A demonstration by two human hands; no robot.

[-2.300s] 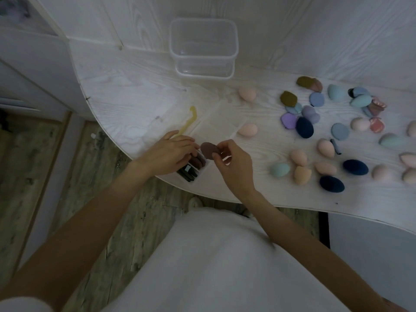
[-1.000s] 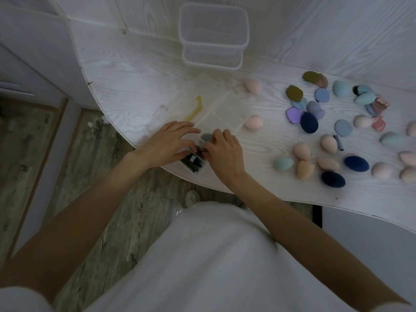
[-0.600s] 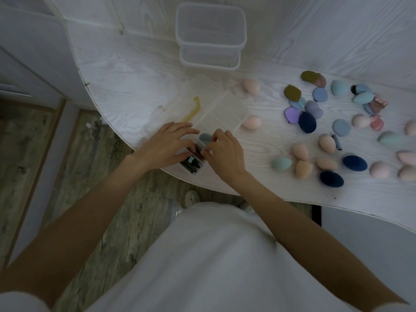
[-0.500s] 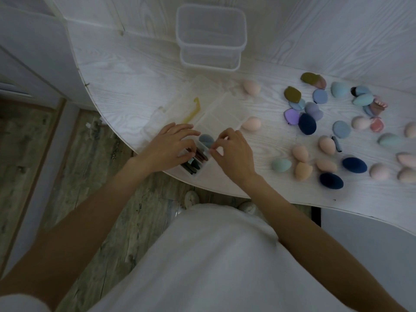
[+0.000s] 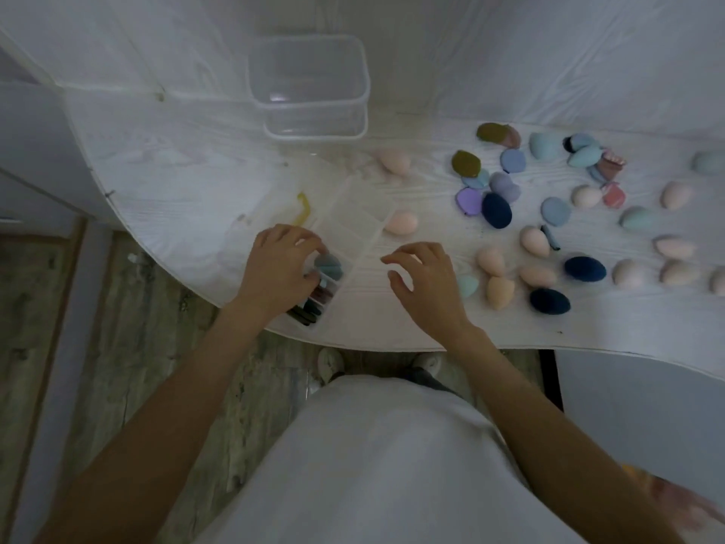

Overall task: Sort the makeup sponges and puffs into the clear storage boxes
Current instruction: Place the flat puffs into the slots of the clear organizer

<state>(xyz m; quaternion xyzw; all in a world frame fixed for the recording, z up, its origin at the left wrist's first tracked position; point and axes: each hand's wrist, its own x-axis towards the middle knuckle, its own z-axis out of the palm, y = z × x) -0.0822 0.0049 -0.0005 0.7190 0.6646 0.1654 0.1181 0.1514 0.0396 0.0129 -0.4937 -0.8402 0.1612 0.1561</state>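
- Two hands work at the near edge of the bench (image 5: 164,182). The left hand (image 5: 276,270) rests on the divided clear box (image 5: 353,225), fingers curled over its near compartments; whether its grip pinches a sponge or only steadies the box cannot be told, as the fingertips are hidden.
- Just beyond the left fingertips a blue-grey sponge (image 5: 328,265) sits in a compartment. The compartments nearer the body hold dark pieces; those farther out look empty.
- The right hand (image 5: 425,282) hovers just right of the box, fingers spread and relaxed, its grip released and holding nothing.
- Step in hand, by judgement: one placement is complete and the right hand is free for the next pick.
- Loose sponges and puffs lie right of the right hand. Nearest are a pale teal sponge (image 5: 467,285) and a peach sponge (image 5: 500,292); a pink sponge (image 5: 401,223) lies beyond the fingertips, beside the box.
- Next move calls for a reach right, a light pinch on one soft piece, then a carry back left to a matching compartment.
- Two stacked clear tubs (image 5: 310,86) stand far beyond both hands and look empty.
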